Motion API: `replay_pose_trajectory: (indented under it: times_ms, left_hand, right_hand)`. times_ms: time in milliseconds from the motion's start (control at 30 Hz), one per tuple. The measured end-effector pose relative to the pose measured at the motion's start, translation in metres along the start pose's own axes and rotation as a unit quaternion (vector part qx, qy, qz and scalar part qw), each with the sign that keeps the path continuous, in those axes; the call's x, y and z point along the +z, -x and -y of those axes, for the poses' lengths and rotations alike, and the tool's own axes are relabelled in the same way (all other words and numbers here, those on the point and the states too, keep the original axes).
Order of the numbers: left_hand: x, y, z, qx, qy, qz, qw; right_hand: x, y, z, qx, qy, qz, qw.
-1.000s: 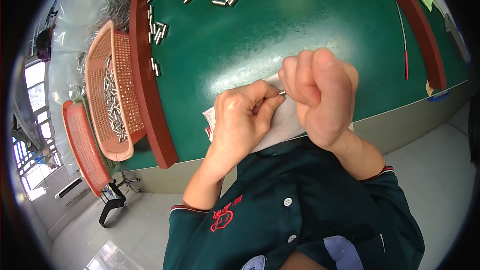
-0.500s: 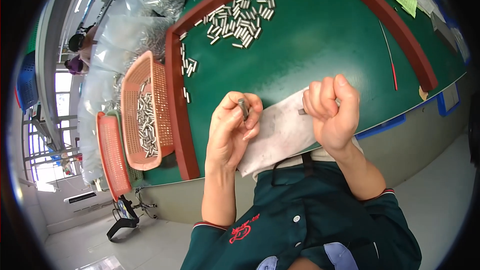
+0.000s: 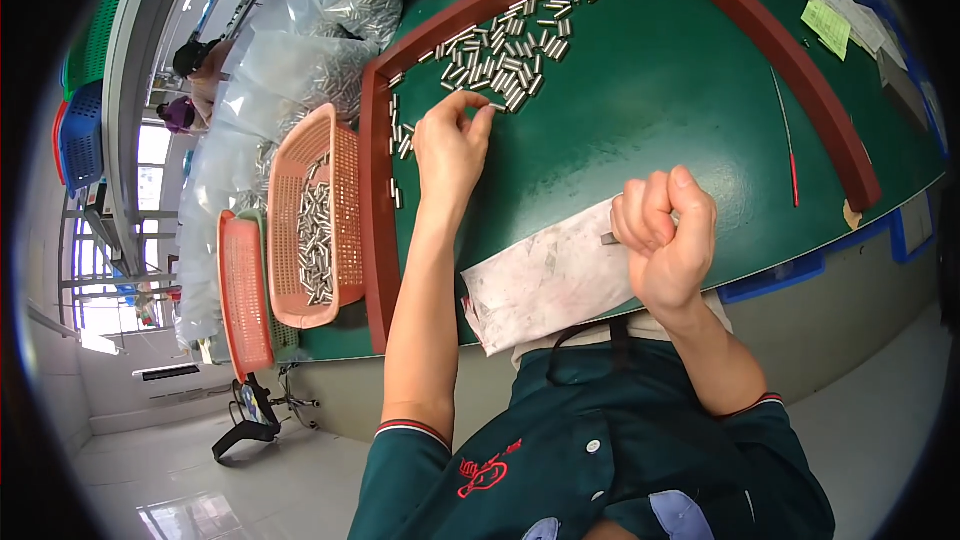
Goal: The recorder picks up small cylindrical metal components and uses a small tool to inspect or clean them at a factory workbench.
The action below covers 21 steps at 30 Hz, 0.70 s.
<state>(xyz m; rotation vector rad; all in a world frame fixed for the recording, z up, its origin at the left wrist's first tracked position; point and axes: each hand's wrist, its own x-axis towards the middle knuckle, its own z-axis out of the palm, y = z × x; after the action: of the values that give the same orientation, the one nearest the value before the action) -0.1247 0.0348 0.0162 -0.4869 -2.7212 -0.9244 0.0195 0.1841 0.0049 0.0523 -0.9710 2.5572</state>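
My left hand (image 3: 450, 150) reaches over the green tabletop to the near edge of a loose pile of short metal pins (image 3: 515, 60). Its thumb and forefinger close around one end of a shiny metal pin (image 3: 497, 107). My right hand (image 3: 665, 235) is a fist above a stained white cloth (image 3: 550, 280) at the table's front edge. From the little-finger side of that fist sticks the end of a small grey metal piece (image 3: 609, 239); the rest of it is hidden in the palm.
A dark red wooden rail (image 3: 376, 210) borders the work area. Outside it on the left stand a pink basket (image 3: 350, 230) of pins, a red basket (image 3: 245, 290) and clear bags (image 3: 365, 5) of pins. A red-handled thin tool (image 3: 795, 180) lies right. Two people (image 3: 195, 80) are far left.
My left hand has moved forward from above the cloth to the pile, where its fingertips meet a pin. My right fist has stayed nearly in place. The view has shifted slightly.
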Motion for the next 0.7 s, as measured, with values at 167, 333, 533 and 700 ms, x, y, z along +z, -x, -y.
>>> replay_pose_trajectory:
  times_ms: [167,333,533,700]
  left_hand:
    - [0.009,-0.012,-0.004,-0.045,-0.143,0.006,0.989]
    - [0.008,-0.023,0.002,-0.098,-0.153,0.091,0.979]
    - [-0.008,0.001,-0.027,-0.009,-0.096,0.102,0.990]
    - [-0.025,0.069,-0.053,0.023,0.060,0.289,0.955]
  right_hand:
    - [-0.003,0.002,-0.001,0.001,0.001,-0.005,1.000]
    - [-0.003,0.003,-0.002,0.000,0.010,-0.003,1.000]
    - [-0.002,0.000,0.001,0.019,0.017,-0.013,1.000]
    - [-0.002,-0.002,0.000,0.034,0.012,-0.014,0.999]
